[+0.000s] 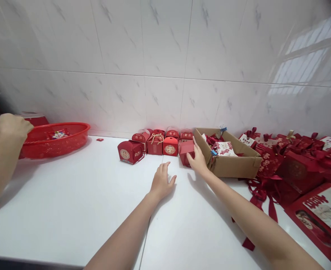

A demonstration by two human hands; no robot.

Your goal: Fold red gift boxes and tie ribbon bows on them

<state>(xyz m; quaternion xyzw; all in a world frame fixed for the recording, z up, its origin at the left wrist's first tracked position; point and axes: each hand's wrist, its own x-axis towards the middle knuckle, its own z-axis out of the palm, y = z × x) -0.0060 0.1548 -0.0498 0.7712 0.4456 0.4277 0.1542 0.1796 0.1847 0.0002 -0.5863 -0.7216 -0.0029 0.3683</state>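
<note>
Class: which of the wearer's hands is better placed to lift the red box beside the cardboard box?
Right. The right hand rests against the red box; the left hand lies open on the white table, short of the boxes.

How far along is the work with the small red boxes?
Done: several red boxes stand in a row by the wall. In hand: the right hand touches one red box beside the cardboard box; the left hand is open, empty. Left: packets lie in the cardboard box.
</note>
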